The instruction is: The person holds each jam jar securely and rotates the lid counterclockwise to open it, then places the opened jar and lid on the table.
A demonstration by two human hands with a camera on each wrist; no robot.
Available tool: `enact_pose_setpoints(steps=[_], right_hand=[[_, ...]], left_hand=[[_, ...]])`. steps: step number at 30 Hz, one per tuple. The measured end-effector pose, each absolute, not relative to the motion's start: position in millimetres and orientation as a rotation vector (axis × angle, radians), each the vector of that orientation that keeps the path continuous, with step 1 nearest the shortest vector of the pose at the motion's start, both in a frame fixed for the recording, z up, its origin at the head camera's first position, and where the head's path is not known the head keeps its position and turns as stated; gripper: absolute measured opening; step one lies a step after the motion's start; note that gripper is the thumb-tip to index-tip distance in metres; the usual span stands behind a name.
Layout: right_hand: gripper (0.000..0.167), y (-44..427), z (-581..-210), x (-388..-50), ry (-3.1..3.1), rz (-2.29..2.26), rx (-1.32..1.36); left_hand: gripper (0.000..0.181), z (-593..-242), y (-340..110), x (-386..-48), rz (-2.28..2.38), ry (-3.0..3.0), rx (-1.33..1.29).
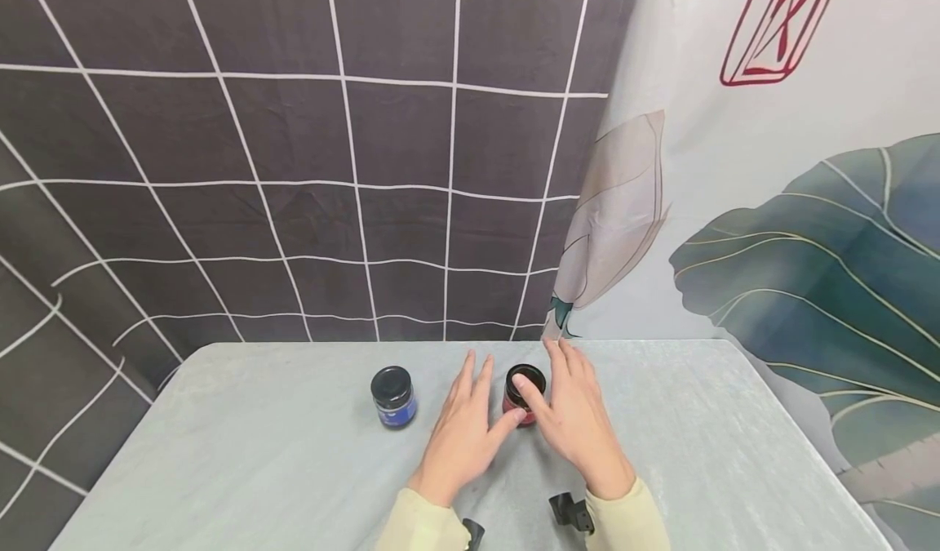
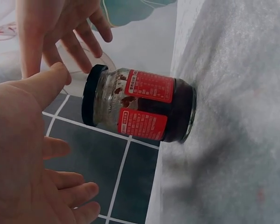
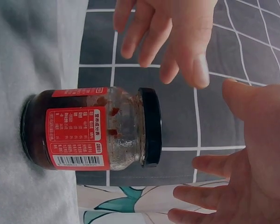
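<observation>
Red jar [image 3: 79, 135]: glass; upright on the desk [image 1: 257, 445], between the two hands, toward the far edge; dark contents low down, reddish bits on the clear glass above
Lid [image 3: 151, 128]: black; on the red jar
Label [image 3: 77, 123]: red with pale print; barcode [image 3: 78, 161] along one side
Left hand [image 1: 461, 437]: fingers extended and parted, thumb out toward the red jar; holds nothing
Right hand [image 1: 580, 424]: fingers extended, thumb spread wide; holds nothing; thumb overlaps the lid in the head view, but a gap shows in the right wrist view
Blue jar [image 1: 393, 397]: black top, blue band; upright on the desk, left of the left hand and apart from it
Sleeves [image 1: 627, 518]: pale yellow; a black mount [image 1: 573, 512] beside the right one
Backdrop: dark cloth [image 1: 286, 126] with white grid lines; white cloth [image 1: 705, 143] with leaf print at right
</observation>
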State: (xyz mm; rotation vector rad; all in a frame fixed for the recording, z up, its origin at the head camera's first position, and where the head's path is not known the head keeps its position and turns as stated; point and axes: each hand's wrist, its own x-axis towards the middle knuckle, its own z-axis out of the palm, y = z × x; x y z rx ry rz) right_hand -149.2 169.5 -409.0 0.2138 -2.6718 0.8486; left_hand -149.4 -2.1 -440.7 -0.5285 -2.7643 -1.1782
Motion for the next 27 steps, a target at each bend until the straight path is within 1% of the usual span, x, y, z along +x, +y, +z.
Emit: enact_pose_setpoints(steps=[8, 27], right_hand=[[0.068, 168.0, -412.0, -150.0, -2.653, 0.818, 0.239], [0.068, 166.0, -415.1, -150.9, -2.676, 0.839, 0.245]], left_hand=[[0.089, -445.3, 3.1, -151.2, -1.213, -2.786, -0.517], [0.079, -461.8, 17.7, -160.0, -1.306, -2.792, -0.461]])
